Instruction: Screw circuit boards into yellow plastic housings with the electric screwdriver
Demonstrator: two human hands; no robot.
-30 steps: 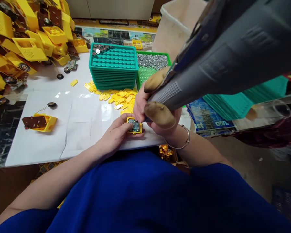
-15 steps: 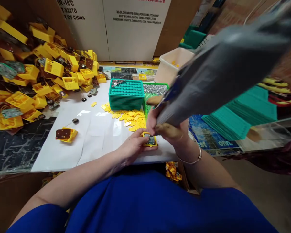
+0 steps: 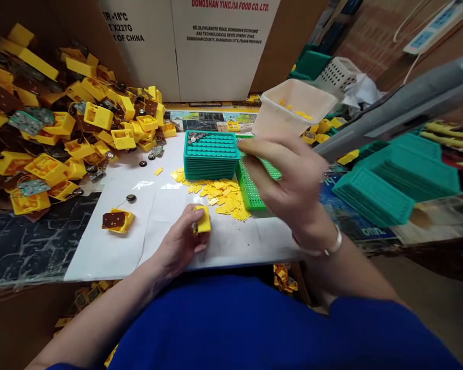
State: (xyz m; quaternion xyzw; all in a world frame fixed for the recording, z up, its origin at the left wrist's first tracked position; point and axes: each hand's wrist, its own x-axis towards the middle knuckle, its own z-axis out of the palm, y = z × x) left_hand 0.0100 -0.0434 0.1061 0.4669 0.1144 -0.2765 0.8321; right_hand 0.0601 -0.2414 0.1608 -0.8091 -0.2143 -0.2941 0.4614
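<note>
My left hand (image 3: 181,231) is closed around a small yellow plastic case (image 3: 203,220), its plain yellow side turned toward me, above the white work surface. My right hand (image 3: 287,177), blurred by motion, is over the green perforated tray (image 3: 250,191). Its thumb and forefinger, in brown covers, are bent toward each other with a gap between them, and I see nothing held. Their tips are near the right edge of the stack of teal trays (image 3: 211,167); dark round parts (image 3: 195,137) lie on its top. Loose flat yellow pieces (image 3: 226,198) lie in front of the stack.
Yellow cases with boards and wires pile up at left (image 3: 100,115). One case with a brown board (image 3: 114,220) lies apart. A translucent bin (image 3: 278,121) is behind the green tray. A grey wrapped shaft (image 3: 389,115) slants in from the right, above more teal trays (image 3: 374,198).
My right hand has let go of the grey wrapped tool, which has swung up and right, and has moved up over the green tray. My left hand has moved left and turned the case over.
</note>
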